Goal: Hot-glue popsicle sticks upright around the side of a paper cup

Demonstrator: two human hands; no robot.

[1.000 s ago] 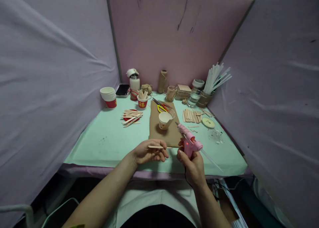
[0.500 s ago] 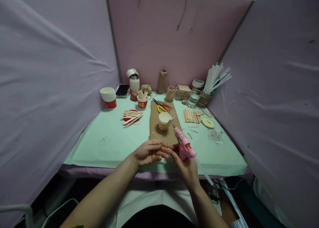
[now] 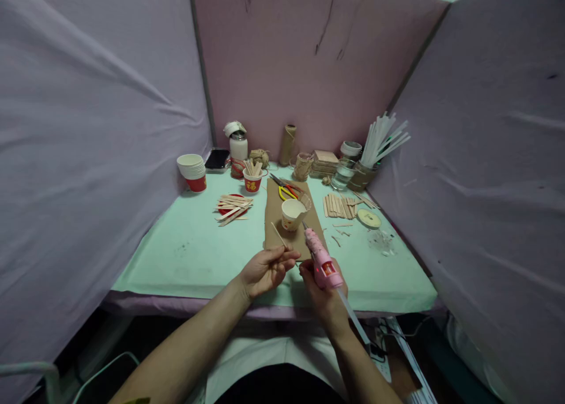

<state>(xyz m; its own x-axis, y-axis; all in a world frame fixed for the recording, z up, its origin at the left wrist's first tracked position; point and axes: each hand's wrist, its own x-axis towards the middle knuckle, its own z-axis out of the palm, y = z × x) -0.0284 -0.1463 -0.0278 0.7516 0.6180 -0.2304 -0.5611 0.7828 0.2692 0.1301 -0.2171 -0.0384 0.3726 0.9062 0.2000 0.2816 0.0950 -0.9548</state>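
Between the thumb and fingers of my left hand [image 3: 268,271] is a thin wooden stick [image 3: 278,234], its far end tilted up and to the left. My right hand [image 3: 324,292] grips a pink hot glue gun [image 3: 321,257], with its nozzle pointing away toward the cup and a clear glue stick [image 3: 353,317] jutting from its rear. The right fingertips come close to the near end of the wooden stick. A pale paper cup [image 3: 291,216] stands just beyond both hands on a brown cardboard sheet [image 3: 274,201], and yellow-handled pliers [image 3: 285,191] lie behind it.
To the left are stacked paper cups [image 3: 192,172], a red lid with craft sticks [image 3: 233,207] and a red cup of sticks [image 3: 252,182]. At right lie flat sticks [image 3: 339,206], a yellowish disc [image 3: 369,218] and scraps. Glue sticks [image 3: 382,139] stand in a pot behind.
The wooden stick has turned and now shows more length above my left fingers. My right hand has rotated the glue gun more upright, and its nozzle has shifted slightly left.
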